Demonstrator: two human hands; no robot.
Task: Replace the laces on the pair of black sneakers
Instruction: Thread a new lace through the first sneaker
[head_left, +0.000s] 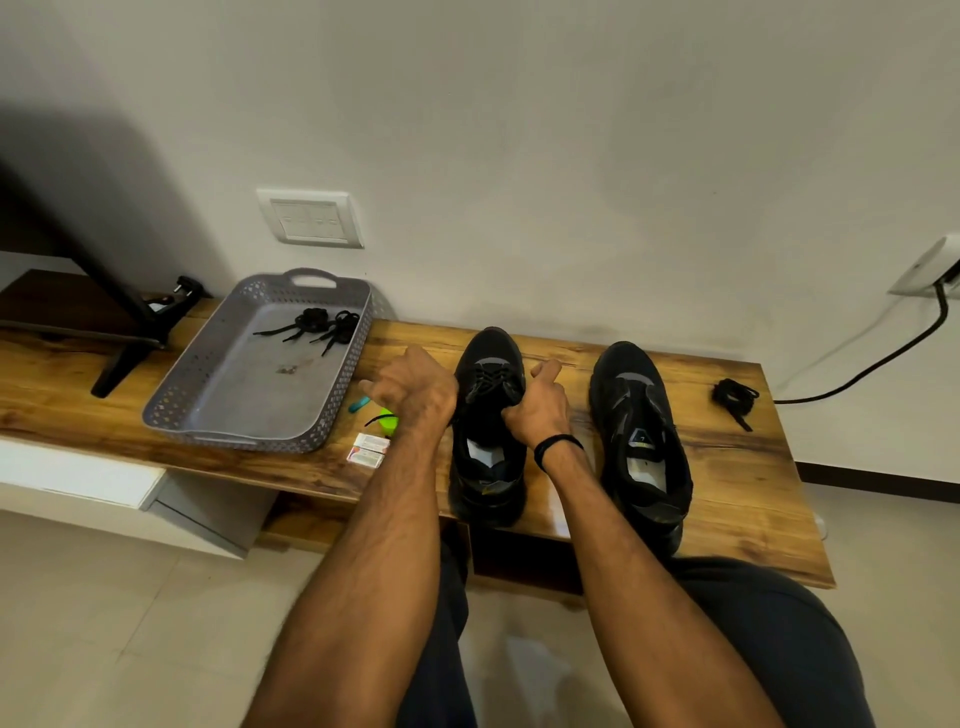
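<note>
Two black sneakers stand on a wooden bench, toes toward the wall. The left sneaker (488, 415) has a black lace through its front eyelets. My left hand (413, 389) is curled at its left side, gripping a lace end that trails down past it. My right hand (537, 410) grips the lace at the shoe's right side over the tongue. The right sneaker (639, 436) has no lace that I can see. A loose bundled black lace (735, 397) lies on the bench to its right. Two more black lace bundles (322, 322) lie in a grey tray.
The grey perforated tray (208, 400) sits at the bench's left. A green object (388, 420), a blue one (359, 404) and two small cards (369, 449) lie between tray and shoe. A TV stand foot (124, 358) is far left. A black cable (883, 358) runs along the wall at right.
</note>
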